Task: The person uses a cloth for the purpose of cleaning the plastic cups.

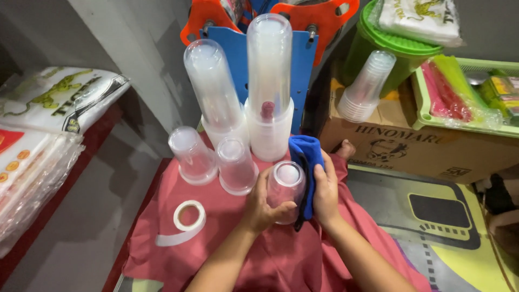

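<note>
My left hand point(260, 204) grips a clear plastic cup point(286, 186) from its left side, the cup held upside down over a pink cloth point(216, 243). My right hand point(326, 190) presses a blue cloth point(308, 157) against the cup's right side. Both hands meet around the cup, just in front of the stacks of cups.
Two short stacks of clear cups point(190, 156) point(235, 165) and two tall stacks point(213, 92) point(268, 81) stand behind. A white tape roll point(189, 215) lies at left. A cardboard box point(416, 146), green bucket point(378, 54), green basket point(465, 97) and another cup stack point(367, 86) are right; bagged packs point(43, 108) left.
</note>
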